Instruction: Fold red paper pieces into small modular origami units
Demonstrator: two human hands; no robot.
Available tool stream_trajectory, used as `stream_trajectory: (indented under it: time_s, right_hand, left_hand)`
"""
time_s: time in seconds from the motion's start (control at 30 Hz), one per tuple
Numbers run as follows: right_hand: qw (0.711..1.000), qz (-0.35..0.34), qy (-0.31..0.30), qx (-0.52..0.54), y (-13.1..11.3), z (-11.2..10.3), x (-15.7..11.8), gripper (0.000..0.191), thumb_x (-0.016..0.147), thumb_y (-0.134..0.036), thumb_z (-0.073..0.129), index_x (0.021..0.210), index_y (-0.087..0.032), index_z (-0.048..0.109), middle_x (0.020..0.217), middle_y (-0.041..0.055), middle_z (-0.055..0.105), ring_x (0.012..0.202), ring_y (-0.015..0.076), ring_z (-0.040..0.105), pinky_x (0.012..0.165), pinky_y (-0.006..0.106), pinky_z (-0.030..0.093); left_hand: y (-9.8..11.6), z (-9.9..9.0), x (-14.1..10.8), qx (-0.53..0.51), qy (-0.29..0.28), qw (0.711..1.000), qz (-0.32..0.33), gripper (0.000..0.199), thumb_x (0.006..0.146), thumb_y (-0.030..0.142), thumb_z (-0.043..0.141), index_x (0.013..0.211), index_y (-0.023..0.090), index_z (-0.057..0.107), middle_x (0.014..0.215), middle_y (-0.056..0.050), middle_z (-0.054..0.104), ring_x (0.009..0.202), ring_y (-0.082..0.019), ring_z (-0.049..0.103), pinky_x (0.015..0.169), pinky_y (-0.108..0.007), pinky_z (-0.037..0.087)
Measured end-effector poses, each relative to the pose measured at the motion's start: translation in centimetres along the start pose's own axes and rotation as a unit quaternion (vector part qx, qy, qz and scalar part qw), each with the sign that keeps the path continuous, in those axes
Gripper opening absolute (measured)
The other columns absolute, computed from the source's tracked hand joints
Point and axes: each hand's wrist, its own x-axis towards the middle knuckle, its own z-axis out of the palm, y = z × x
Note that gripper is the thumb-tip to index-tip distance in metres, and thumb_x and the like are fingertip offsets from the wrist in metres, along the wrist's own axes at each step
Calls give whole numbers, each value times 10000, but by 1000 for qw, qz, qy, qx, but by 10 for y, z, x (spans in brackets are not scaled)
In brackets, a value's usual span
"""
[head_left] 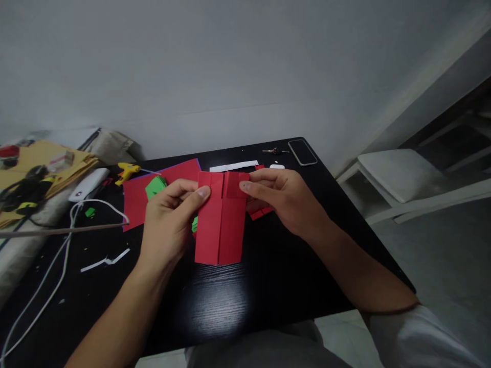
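A folded red paper (219,225) is held up above the black table, its folds meeting in a lengthwise seam and a flap turned down along its top edge. My left hand (169,217) pinches its upper left side, thumb in front. At the upper right corner my right hand (278,197) grips the flap between thumb and fingers. Behind the paper, another red folded piece (261,213) lies partly hidden on the table. Green paper pieces (155,187) rest on a large red sheet (134,204) beyond my left hand.
On the black table (307,266) lie a yellow glue gun (127,173), a white power bank (89,185), a white cable (67,245), white paper strips (233,166), keys (275,151) and a phone (303,152). A white chair (395,174) stands at the right.
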Motion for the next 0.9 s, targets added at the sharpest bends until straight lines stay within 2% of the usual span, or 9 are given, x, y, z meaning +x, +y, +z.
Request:
stream_trajectory:
  time_s: [0.23, 0.47, 0.63, 0.8, 0.9]
  right_hand:
    - [1000, -9, -2, -10, 0, -4, 1, 330, 732, -402, 913, 957, -179, 819, 898, 51, 824, 751, 187, 785, 710, 299, 672]
    - [998, -47, 19, -28, 1, -2, 1, 331, 729, -392, 913, 955, -173, 810, 897, 49, 823, 793, 202, 793, 737, 324, 685]
    - [979, -154, 54, -123, 0, 0, -4, 222, 771, -305, 889, 937, -186, 802, 870, 23, 815, 802, 179, 786, 768, 300, 678]
    - [953, -212, 21, -216, -4, 2, -14, 134, 862, -255, 814, 990, -217, 801, 915, 3, 812, 810, 151, 770, 763, 269, 658]
    - [935, -226, -1, -275, -5, 3, -18, 122, 873, -265, 807, 993, -244, 802, 901, -7, 809, 775, 147, 757, 745, 270, 645]
  left_hand:
    - [-3, 0, 2, -16, -9, 1000, -14, 171, 769, 303, 862, 794, 213, 719, 702, 16, 687, 578, -107, 610, 545, -212, 511]
    - [-3, 0, 1, 6, -17, 1000, 15, 178, 796, 322, 851, 809, 210, 714, 701, 24, 674, 543, -86, 565, 516, -205, 477]
    - [-1, -9, 3, 44, -60, 995, 73, 167, 832, 328, 821, 825, 221, 694, 736, 27, 664, 577, -99, 571, 536, -230, 480]
    - [13, -17, 1, 133, -128, 971, 154, 113, 843, 289, 799, 871, 225, 710, 764, 15, 683, 652, -132, 613, 579, -248, 499]
    - [21, -15, -5, 166, -144, 949, 224, 212, 801, 284, 838, 985, 236, 744, 888, -10, 747, 780, -170, 688, 678, -271, 562]
